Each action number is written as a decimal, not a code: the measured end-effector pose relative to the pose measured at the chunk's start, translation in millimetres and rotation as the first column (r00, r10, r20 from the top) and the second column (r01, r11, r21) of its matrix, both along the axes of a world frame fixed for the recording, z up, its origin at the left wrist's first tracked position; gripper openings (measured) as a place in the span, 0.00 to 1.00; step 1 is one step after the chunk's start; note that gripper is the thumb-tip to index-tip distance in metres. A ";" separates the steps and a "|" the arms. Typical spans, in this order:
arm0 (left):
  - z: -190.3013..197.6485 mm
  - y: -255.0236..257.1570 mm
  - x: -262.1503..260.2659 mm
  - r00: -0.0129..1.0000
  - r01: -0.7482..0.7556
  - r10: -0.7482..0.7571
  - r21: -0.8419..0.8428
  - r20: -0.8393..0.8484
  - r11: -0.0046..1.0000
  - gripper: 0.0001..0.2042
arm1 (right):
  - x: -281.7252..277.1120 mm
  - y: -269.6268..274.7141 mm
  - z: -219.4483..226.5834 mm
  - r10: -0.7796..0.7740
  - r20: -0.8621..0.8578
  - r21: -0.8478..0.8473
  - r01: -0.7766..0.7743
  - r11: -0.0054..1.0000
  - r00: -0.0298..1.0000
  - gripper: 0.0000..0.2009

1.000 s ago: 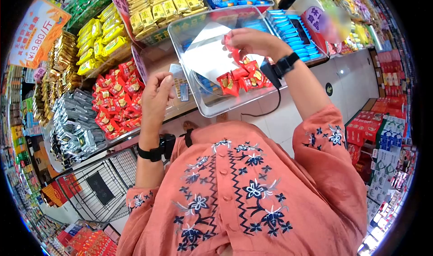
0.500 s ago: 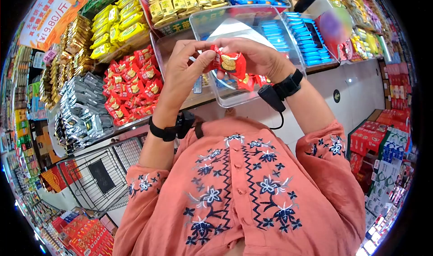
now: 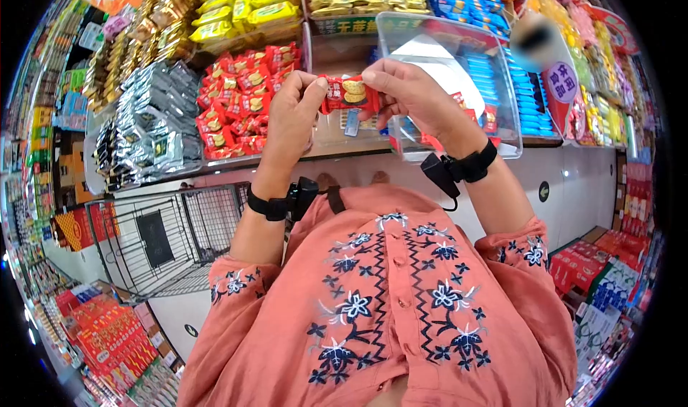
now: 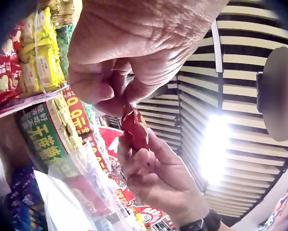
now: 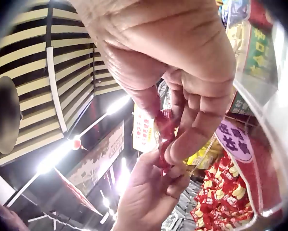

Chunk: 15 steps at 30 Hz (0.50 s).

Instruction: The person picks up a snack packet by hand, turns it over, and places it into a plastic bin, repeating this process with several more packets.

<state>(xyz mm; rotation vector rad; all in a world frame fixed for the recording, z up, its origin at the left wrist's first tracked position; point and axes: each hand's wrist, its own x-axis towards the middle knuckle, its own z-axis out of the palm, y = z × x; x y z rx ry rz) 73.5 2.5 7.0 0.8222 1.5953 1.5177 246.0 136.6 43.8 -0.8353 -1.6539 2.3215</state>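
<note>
A small red biscuit packet point(image 3: 351, 95), with a picture of round biscuits on its front, is stretched level between both hands in the head view. The left hand point(image 3: 292, 115) pinches its left end between thumb and fingers. At the other end, the right hand point(image 3: 421, 95) grips it the same way, thumb on top. Both wrist views show the packet point(image 4: 135, 129) edge-on between the two sets of fingertips. Behind the right hand stands a clear plastic bin point(image 3: 512, 145) with several red packets inside, partly hidden by that hand and forearm.
Left of the hands lies a heap of red packets point(image 3: 247, 95), beside silver packets point(image 3: 154, 113). Yellow packets point(image 3: 247, 6) fill bins behind, and blue packets point(image 3: 532, 95) sit at the right. A wire shopping cart point(image 3: 165, 238) stands below the counter edge at left.
The right hand has brought a red packet from over the clear bin towards the left hand, which has taken hold of its other end. The packet now faces up, and the view has shifted.
</note>
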 end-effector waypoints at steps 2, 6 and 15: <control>0.7 -9.4 -6.4 0.998 -0.018 0.019 -0.020 0.059 1.000 0.09 | -9.9 -6.9 -5.7 -0.040 -0.012 0.007 0.040 0.999 0.999 0.13; -7.2 -24.8 -18.5 0.995 -0.081 0.079 0.029 0.067 0.996 0.09 | -33.8 -22.3 -18.6 -0.111 0.002 0.156 0.110 0.982 0.994 0.11; -34.1 -72.9 -63.0 0.994 0.046 -0.028 -0.166 0.105 0.985 0.14 | -72.9 -60.0 -56.3 -0.010 0.079 0.292 -0.014 0.956 0.997 0.10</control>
